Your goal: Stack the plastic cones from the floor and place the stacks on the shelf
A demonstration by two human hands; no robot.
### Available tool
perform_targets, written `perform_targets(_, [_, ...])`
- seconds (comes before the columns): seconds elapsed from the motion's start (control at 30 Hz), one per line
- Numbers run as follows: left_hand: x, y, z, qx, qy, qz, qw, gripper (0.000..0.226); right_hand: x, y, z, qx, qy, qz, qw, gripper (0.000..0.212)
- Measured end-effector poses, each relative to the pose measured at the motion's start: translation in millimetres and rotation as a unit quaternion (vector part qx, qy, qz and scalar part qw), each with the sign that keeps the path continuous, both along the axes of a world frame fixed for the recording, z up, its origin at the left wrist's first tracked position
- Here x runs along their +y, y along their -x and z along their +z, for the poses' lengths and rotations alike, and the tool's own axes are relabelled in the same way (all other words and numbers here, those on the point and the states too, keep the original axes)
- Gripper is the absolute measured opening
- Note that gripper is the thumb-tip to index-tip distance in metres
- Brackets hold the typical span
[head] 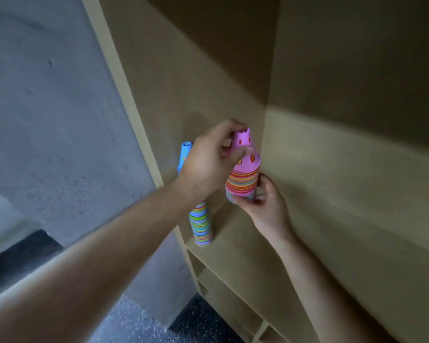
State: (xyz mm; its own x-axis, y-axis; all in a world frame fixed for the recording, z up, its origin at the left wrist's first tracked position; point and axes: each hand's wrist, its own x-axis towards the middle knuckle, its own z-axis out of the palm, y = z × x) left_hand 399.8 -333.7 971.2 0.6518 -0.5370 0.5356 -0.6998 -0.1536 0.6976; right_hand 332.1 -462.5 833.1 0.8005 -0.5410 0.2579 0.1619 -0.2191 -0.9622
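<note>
Pink-topped striped cone stack, blue-topped striped stack, tan shelf.

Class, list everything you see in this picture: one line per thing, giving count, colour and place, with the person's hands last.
Pink-topped cone stack: one, many-coloured stripes under a pink top, held in both hands near the shelf's back corner.
Blue-topped cone stack: one, many-coloured stripes under a blue top, standing at the shelf's front left edge, partly behind the left wrist.
Shelf unit: one, light brown wood, filling the right side.
Wall: one, grey, left.
Floor: one, dark and speckled, bottom.
Left hand: one, gripping the pink-topped stack's top.
Right hand: one, holding that stack's base.
</note>
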Motion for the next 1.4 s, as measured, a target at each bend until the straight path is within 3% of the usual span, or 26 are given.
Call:
perform_targets(0.1, [17.8, -15.6, 37.7, -0.048, 0.015, 0.028, 0.998, 0.032, 10.7, -29.2, 36.7, -0.026, 0.019, 0.024, 0.999, 0.066])
perform_targets(0.23, [39.6, -37.4, 80.8, -0.180, 0.006, 0.072, 0.981, 0.034, 27.6, -65.3, 76.1, -0.059, 0.008, 0.077, 0.995, 0.054])
perform_targets(0.4, [57.3, -63.1, 109.6, -0.220, -0.025, 0.118, 0.968, 0.037, 45.3, -100.6, 104.0, -0.082, 0.019, 0.095, 0.992, 0.046])
perform_targets(0.67, [57.7, -102.9, 77.3, -0.187, -0.116, 0.167, 0.961, 0.044, 50.6, -133.6, 73.4, -0.022, 0.036, 0.095, 0.995, 0.042])
perform_targets(0.77, [59.3, -105.5, 39.4, -0.125, -0.170, 0.153, 0.965, 0.051, 47.7, -136.3, 37.1, 0.076, 0.138, 0.060, 0.986, 0.059])
perform_targets(0.83, [60.3, -102.1, 22.6, -0.093, -0.189, 0.144, 0.967, 0.062, 47.1, -135.5, 20.0, 0.096, 0.181, 0.030, 0.978, 0.068])
perform_targets(1.07, [57.0, -103.8, 19.4, -0.154, -0.213, 0.159, 0.952, 0.069, 42.9, -141.2, 12.2, 0.089, 0.200, 0.017, 0.976, 0.072])
perform_targets(1.4, [64.1, -101.1, 0.9, -0.152, -0.189, 0.145, 0.959, 0.076, 45.8, -129.5, 10.2, 0.119, 0.204, 0.025, 0.971, 0.076])
